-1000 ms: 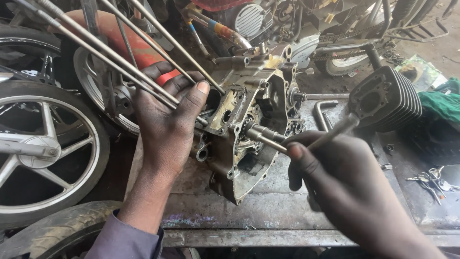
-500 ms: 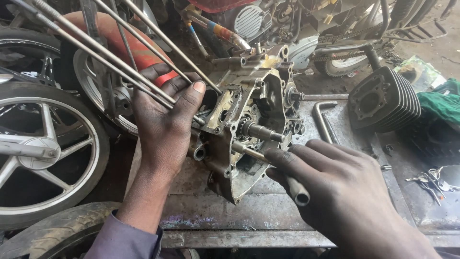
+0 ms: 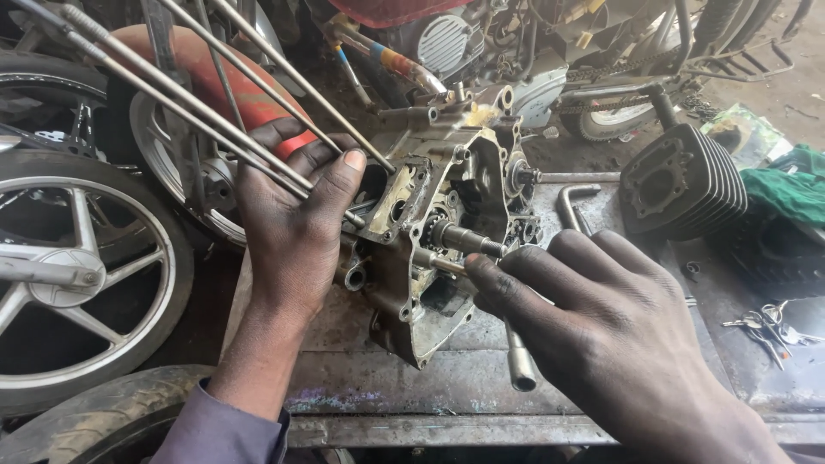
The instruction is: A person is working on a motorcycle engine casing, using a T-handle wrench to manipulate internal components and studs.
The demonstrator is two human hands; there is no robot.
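Grimy and oil-stained, a metal workbench [image 3: 369,382] fills the lower middle of the view, with motorcycle wheels [image 3: 77,275] crowding its left side and a red motorcycle's engine at the back. An engine crankcase half [image 3: 430,249] stands upright on the bench, its open face turned toward the right, with 2 shafts [image 3: 464,241] sticking out of it.

Long studs [image 3: 215,94] run from the case up toward the top left corner. The left hand [image 3: 292,232] wraps around the case's left edge where the studs meet it, fingers curled closed and thumb pressed on the rim.

The right hand [image 3: 601,335] reaches in from the lower right, fingers stretched out flat and loosely spread, fingertips just beside the lower shaft; whether they touch it, I cannot tell. A steel socket wrench [image 3: 518,361] lies under this hand, its round end poking out below the fingers.

A finned cylinder block [image 3: 687,185] sits at the right, beside a green rag [image 3: 786,189]. A bunch of keys [image 3: 769,326] lies near the bench's right edge.
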